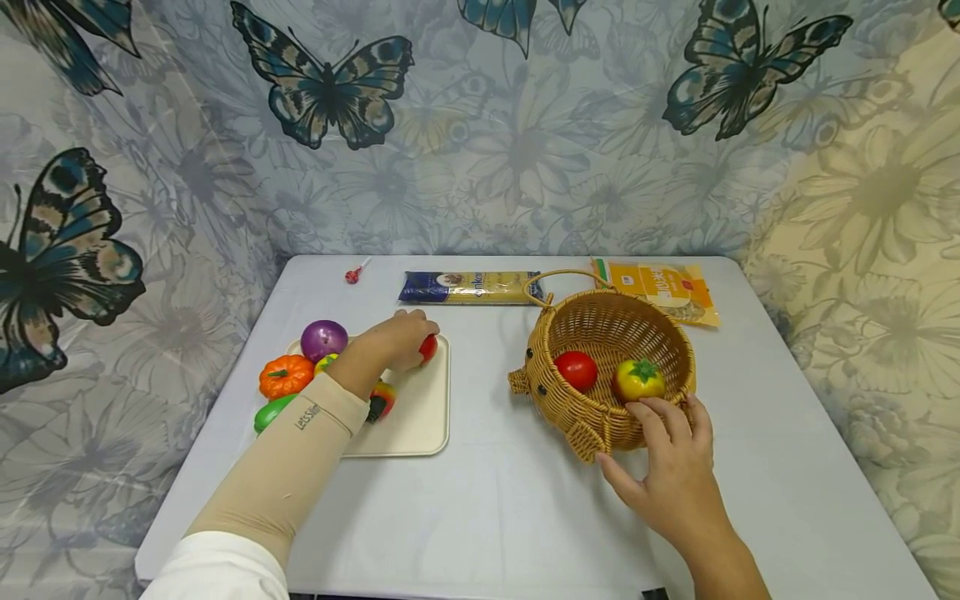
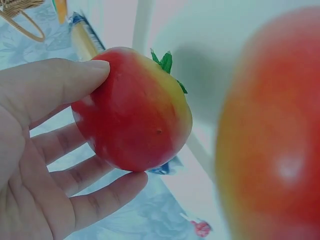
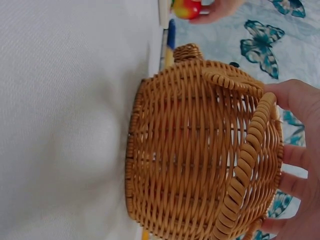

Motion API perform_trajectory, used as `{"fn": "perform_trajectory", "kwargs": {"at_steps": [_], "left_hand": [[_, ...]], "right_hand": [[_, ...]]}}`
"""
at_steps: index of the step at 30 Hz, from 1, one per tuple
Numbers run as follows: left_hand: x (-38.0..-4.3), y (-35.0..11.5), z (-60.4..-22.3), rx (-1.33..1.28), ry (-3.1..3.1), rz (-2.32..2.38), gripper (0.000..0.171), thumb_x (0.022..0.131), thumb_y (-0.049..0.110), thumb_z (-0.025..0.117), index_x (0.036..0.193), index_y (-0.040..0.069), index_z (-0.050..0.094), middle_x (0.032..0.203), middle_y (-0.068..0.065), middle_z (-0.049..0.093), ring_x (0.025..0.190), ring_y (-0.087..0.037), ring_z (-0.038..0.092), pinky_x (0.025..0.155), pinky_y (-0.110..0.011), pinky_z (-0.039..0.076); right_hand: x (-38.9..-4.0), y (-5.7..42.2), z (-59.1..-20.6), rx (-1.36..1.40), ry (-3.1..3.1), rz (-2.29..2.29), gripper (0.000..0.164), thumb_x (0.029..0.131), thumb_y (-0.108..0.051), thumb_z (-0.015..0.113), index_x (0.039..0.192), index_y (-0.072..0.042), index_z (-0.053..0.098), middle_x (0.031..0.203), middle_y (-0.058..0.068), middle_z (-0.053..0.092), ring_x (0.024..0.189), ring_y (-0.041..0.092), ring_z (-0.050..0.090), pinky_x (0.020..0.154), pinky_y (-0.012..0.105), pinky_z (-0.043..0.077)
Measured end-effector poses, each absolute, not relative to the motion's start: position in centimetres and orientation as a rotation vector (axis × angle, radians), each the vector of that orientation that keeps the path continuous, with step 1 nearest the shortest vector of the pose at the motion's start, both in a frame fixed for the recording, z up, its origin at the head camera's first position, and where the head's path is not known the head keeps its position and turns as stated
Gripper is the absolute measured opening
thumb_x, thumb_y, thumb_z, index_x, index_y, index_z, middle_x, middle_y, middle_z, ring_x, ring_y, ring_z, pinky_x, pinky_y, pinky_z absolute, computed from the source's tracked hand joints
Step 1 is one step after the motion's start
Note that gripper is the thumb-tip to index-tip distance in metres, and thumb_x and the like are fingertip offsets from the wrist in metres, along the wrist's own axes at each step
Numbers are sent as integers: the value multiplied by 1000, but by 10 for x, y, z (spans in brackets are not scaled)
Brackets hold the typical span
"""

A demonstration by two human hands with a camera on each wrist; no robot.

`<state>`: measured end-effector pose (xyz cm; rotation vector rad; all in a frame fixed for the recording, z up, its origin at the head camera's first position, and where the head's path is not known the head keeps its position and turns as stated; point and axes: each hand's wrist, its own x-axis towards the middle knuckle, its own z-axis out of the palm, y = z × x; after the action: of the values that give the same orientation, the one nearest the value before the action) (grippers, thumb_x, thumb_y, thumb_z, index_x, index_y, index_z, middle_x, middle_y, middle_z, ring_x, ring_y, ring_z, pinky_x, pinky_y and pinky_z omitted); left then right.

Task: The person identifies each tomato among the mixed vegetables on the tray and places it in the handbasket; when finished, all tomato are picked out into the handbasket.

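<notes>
My left hand [image 1: 392, 340] is over the cream tray [image 1: 423, 425], pinching a red-and-yellow toy tomato [image 2: 132, 112] with green leaves between thumb and fingers. A blurred red-orange rounded thing [image 2: 275, 145] fills the right of the left wrist view. At the right stands a wicker basket [image 3: 190, 150] with an animal snout and ears. My right hand [image 1: 671, 475] holds its near rim, fingers hooked over the edge, thumb by an ear; the fingertips are partly hidden. Inside the basket lie a red tomato [image 1: 576, 371] and a yellow one with a green top [image 1: 637, 381].
Around the tray's left side sit a purple onion [image 1: 324, 340], an orange pumpkin [image 1: 286, 377], a green vegetable [image 1: 273, 412] and a red-yellow piece [image 1: 384, 398]. Behind lie a pasta packet [image 1: 480, 287], a yellow bag [image 1: 667, 292] and a small red thing on a white stick [image 1: 354, 275].
</notes>
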<state>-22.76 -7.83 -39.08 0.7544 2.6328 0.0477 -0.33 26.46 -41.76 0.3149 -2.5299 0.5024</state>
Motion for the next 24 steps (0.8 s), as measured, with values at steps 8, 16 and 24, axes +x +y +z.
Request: {"fn": "perform_trajectory", "kwargs": {"at_steps": [8,16,24], "left_hand": [[-222,-69,-379,811,2624,33,53,87,18,67,137,18,50,128,-10,50,110,-27,46,92,-41,50],[-216,-55,-360,913,2665,39,53,87,19,67,137,17,51,132,-9,48,114,-29,45,95,-41,49],[-206,-35,-331,1011,2668,39,54,89,20,66,139,17,47,136,-8,46,118,-28,44,96,-40,48]], "right_hand": [[-4,265,-419,321,-2519,508,67,65,-42,76,113,1,58,116,18,53,116,43,40,112,59,10],[-3,264,-420,304,-2534,516,68,66,-45,74,113,1,57,117,18,52,119,45,36,112,59,10],[-3,264,-420,290,-2550,516,68,67,-47,71,113,1,57,117,18,52,121,44,36,112,59,9]]}}
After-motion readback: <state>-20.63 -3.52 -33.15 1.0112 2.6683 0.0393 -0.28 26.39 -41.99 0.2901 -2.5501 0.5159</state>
